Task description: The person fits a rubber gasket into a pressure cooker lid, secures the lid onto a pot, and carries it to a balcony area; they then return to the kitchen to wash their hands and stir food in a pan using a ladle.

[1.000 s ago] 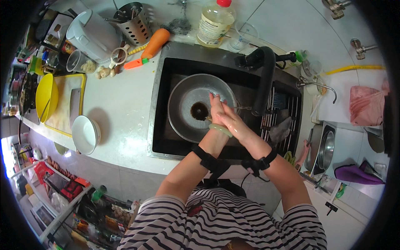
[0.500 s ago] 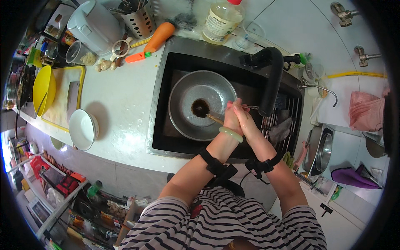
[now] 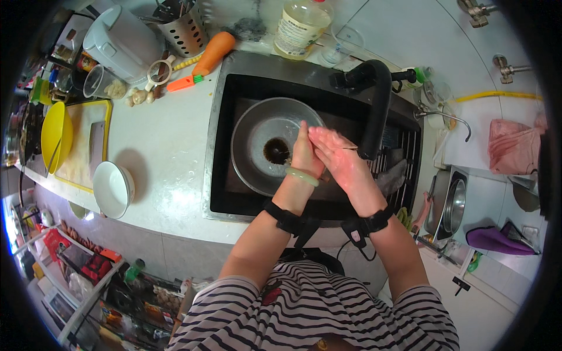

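My left hand (image 3: 305, 153), with a pale green bangle at its wrist, is over the sink (image 3: 218, 146) with its fingers stretched out. Against it lies my right hand (image 3: 341, 155), its fingers straight and palm side turned toward the left one. Neither hand holds anything that shows. Below them a round grey metal basin (image 3: 244, 131) rests in the dark sink. A dark round-headed brush (image 3: 275, 151) lies inside it, with its handle mostly hidden by my left hand. The black faucet (image 3: 377, 111) arches down just right of my right hand.
On the counter left of the sink stand a white bowl (image 3: 112, 190), a yellow bowl (image 3: 57, 137) and a cutting board with a knife (image 3: 96, 146). A carrot (image 3: 215, 52), kettle (image 3: 120, 44) and soap bottle (image 3: 298, 29) line the back. A dark rack (image 3: 404, 158) sits at the sink's right.
My hands have gone from clasped together to stretched out, palms meeting, with the right fingers now showing. They have shifted slightly left in the view, as has the whole scene.
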### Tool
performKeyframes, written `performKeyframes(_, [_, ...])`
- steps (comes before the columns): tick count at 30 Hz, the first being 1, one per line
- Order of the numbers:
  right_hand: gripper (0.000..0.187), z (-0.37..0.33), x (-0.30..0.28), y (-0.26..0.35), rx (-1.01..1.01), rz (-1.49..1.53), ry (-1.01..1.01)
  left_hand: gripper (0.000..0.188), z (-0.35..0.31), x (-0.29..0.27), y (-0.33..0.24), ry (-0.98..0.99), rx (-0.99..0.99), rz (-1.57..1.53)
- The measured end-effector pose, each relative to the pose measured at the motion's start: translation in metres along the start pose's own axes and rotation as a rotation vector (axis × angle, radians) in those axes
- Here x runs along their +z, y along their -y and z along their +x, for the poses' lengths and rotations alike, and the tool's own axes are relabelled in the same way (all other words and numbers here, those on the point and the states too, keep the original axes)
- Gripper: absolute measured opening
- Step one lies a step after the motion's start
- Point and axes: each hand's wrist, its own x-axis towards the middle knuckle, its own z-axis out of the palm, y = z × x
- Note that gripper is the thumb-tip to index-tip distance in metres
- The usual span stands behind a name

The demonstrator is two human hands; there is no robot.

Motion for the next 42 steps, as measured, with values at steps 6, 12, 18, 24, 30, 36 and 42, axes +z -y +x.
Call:
performKeyframes(6, [0.031, 0.022, -0.001, -0.011, 0.083, 0.373, -0.179, 0.044, -0.007, 0.004, 0.002, 0.373, -0.066, -0.003])
performKeyframes(12, [0.028, 0.027, -0.004, -0.019, 0.067, 0.207, -0.193, 0.041, -0.028, 0.003, 0.004, 0.543, -0.178, -0.095])
performKeyframes(18, [0.027, 0.028, 0.008, -0.019, -0.107, -0.551, -0.191, 0.048, -0.025, -0.005, 0.023, 0.407, -0.076, -0.035])
performKeyframes(24, [0.031, 0.039, -0.020, -0.002, -0.689, -1.232, -0.165, 0.042, -0.030, 0.015, 0.035, 0.250, 0.071, 0.119])
performKeyframes(30, [0.062, -0.006, 0.032, -0.020, -0.100, -0.644, 0.060, 0.075, -0.015, 0.007, 0.014, -0.083, 0.309, 0.273])
performKeyframes(36, [0.075, 0.019, 0.021, -0.004, 0.069, -0.360, -0.171, 0.057, -0.050, 0.042, 0.040, -0.002, 0.146, 0.225])
performKeyframes(42, [0.063, -0.021, 0.030, -0.023, 0.025, -0.662, 0.023, 0.079, -0.024, 0.006, 0.011, -0.048, 0.276, 0.346])
